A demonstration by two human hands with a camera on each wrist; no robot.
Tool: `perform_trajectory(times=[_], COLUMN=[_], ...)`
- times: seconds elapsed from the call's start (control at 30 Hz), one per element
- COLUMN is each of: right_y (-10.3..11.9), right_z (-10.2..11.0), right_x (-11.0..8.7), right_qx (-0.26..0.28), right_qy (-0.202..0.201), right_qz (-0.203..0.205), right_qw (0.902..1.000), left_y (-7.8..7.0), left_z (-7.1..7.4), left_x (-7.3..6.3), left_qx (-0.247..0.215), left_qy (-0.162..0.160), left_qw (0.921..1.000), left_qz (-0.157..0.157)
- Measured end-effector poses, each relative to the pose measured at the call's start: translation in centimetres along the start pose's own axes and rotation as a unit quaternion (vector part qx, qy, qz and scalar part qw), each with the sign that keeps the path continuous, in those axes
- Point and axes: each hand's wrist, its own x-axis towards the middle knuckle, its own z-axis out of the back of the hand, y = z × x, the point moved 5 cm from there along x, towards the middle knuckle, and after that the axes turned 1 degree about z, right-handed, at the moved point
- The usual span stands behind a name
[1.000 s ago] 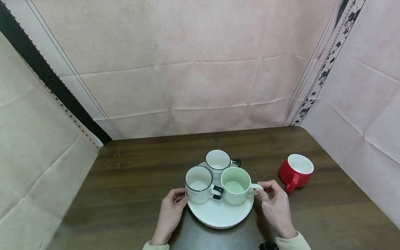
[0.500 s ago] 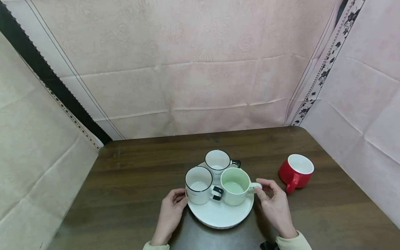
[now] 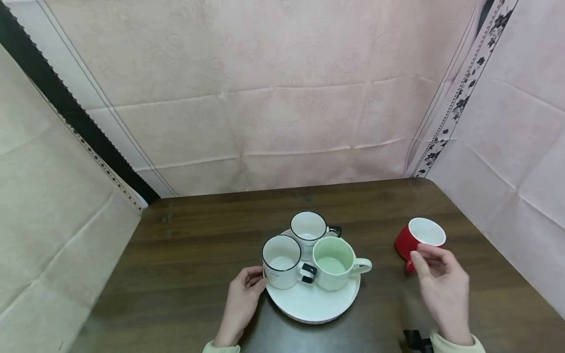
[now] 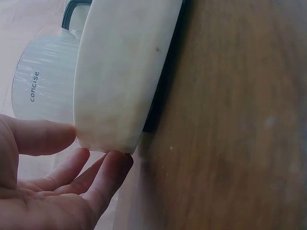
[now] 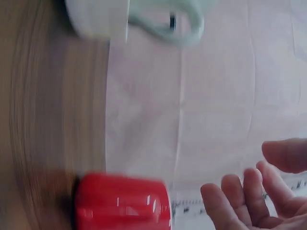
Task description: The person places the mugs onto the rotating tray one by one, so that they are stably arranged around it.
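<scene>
On a round white tray with a thick side stand three upright mugs. Two are white with black rims: one mug at the left, the other mug behind it. A pale green mug is on the right, its handle pointing right beyond the tray. My left hand holds the tray's left edge, thumb at the upper rim and fingertips against the side. Reaching right, my right hand has nothing in it. It overlaps the handle of a red mug; the right wrist view shows fingers apart from that mug.
The brown wooden table bears everything. Pale cloth hangs behind it, with more cloth at both sides. By the right sleeve a black strap piece shows.
My right hand has let go of the green mug's handle and moved right to the red mug. The left hand and the mugs have stayed put.
</scene>
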Motion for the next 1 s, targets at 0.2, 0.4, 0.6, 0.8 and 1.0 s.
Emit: perform_trajectory(times=[0.2, 0.4, 0.6, 0.8, 1.0], right_y=[-2.6, -5.9, -7.3, -7.7, -8.0], right_z=[1.8, 1.3, 0.4, 0.2, -0.3], right_x=[1.6, 2.6, 2.6, 2.4, 2.4], right_qx=[-0.097, -0.121, -0.127, -0.152, -0.134], right_qy=[0.011, 0.088, 0.141, 0.15, 0.161], right_qz=[-0.089, -0.162, -0.198, -0.193, -0.211], right_qw=[0.9912, 0.9754, 0.9617, 0.9577, 0.9549], left_y=[0.0, 0.0, -0.1, -0.3, -0.2], left_z=[0.1, 0.2, 0.1, 0.1, 0.1], left_x=[-0.1, 0.0, -0.2, -0.2, -0.1], left_qx=[0.0, 0.0, -0.004, -0.003, 0.005], left_qy=[-0.005, -0.007, -0.004, 0.0, -0.002], left_qw=[1.0, 1.0, 1.0, 1.0, 1.0], left_qz=[-0.004, -0.002, -0.001, 0.0, -0.001])
